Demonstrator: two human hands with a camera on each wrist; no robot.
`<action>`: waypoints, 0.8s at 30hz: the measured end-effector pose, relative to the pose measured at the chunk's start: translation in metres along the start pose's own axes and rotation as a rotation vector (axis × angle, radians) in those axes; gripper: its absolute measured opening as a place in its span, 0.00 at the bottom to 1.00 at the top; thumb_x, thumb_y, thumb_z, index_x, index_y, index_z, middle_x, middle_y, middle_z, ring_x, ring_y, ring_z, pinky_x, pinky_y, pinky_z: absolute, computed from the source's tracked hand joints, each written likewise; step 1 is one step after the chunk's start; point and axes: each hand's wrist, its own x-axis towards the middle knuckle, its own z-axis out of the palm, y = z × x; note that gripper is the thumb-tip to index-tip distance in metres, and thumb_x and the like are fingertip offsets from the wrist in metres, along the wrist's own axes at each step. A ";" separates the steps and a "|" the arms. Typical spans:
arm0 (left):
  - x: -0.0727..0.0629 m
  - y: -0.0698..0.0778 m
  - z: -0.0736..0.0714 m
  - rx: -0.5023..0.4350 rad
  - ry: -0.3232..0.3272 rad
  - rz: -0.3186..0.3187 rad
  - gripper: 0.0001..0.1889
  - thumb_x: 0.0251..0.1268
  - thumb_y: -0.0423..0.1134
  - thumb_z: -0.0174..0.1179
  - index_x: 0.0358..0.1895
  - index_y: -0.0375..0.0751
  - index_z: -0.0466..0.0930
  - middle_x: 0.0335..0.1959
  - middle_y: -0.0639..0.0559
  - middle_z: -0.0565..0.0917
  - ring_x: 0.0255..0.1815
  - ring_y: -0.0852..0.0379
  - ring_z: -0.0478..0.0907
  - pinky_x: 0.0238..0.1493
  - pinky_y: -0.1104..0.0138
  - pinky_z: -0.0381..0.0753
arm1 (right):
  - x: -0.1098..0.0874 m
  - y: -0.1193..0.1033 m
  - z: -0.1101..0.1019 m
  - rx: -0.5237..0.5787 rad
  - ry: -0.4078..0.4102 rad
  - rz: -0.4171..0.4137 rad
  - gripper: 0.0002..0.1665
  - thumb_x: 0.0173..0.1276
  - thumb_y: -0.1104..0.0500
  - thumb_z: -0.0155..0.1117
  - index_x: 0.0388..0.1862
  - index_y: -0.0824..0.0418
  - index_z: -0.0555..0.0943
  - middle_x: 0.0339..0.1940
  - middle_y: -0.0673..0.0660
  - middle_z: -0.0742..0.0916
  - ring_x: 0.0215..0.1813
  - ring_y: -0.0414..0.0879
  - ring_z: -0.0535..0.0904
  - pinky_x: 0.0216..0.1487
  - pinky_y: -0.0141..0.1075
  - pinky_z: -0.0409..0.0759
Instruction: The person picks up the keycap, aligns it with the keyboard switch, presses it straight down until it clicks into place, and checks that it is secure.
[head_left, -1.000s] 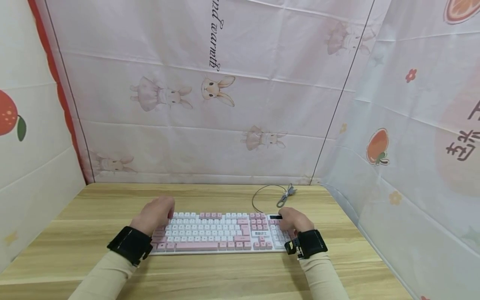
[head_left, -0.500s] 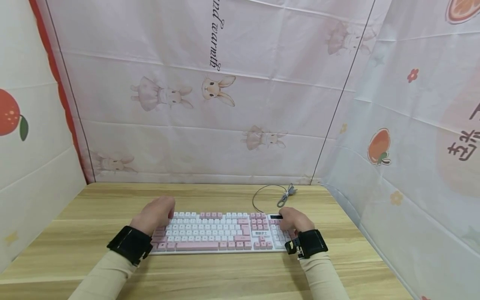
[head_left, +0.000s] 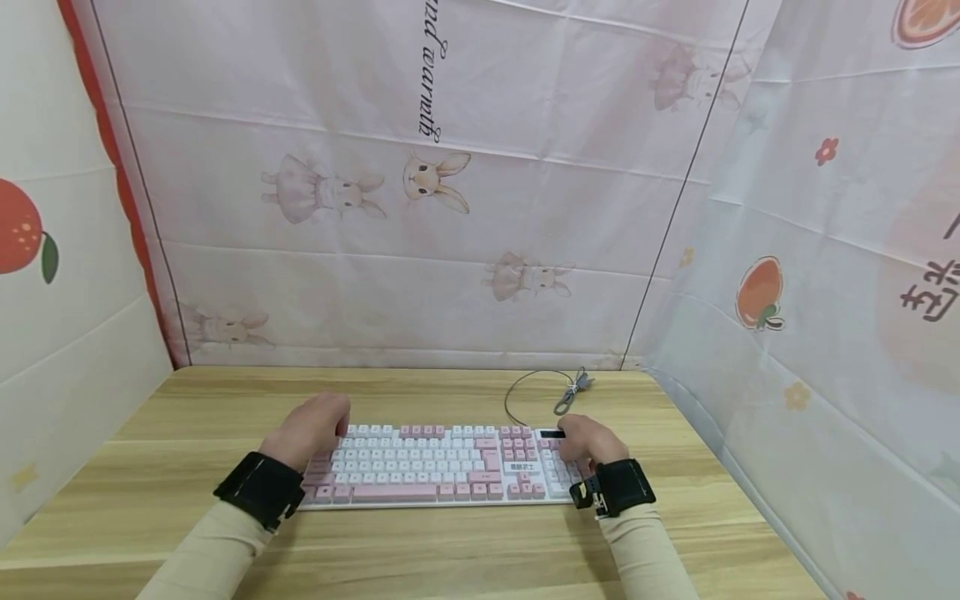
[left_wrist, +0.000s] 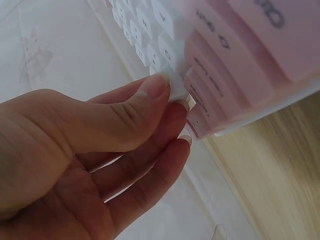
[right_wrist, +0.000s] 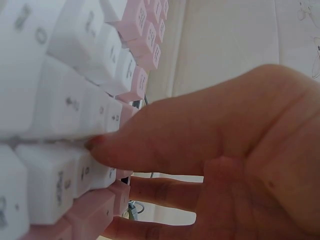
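Note:
A white and pink keyboard [head_left: 416, 467] lies flat on the wooden table, its spacebar side towards me. My left hand [head_left: 309, 429] grips its far left part; in the left wrist view the thumb [left_wrist: 155, 87] presses on a white key beside the pink left-hand keys, with fingers curled close to the edge. At the other end, my right hand [head_left: 592, 440] holds the number pad side. The right wrist view has the thumb [right_wrist: 107, 150] on white keys and fingers reaching past the edge, their tips partly hidden.
A grey cable [head_left: 510, 398] runs from behind the keyboard to a tied bundle with its plug [head_left: 576, 392]. Printed cloth walls [head_left: 420, 275] enclose the wooden table [head_left: 420, 550] at the back and both sides. Black straps sit on both wrists.

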 end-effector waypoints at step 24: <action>0.002 0.003 0.001 0.004 -0.016 -0.038 0.12 0.52 0.19 0.69 0.29 0.39 0.79 0.28 0.49 0.78 0.31 0.51 0.72 0.34 0.61 0.74 | 0.002 -0.001 -0.001 -0.004 -0.019 0.010 0.18 0.64 0.70 0.62 0.54 0.66 0.81 0.45 0.60 0.84 0.38 0.52 0.81 0.26 0.41 0.82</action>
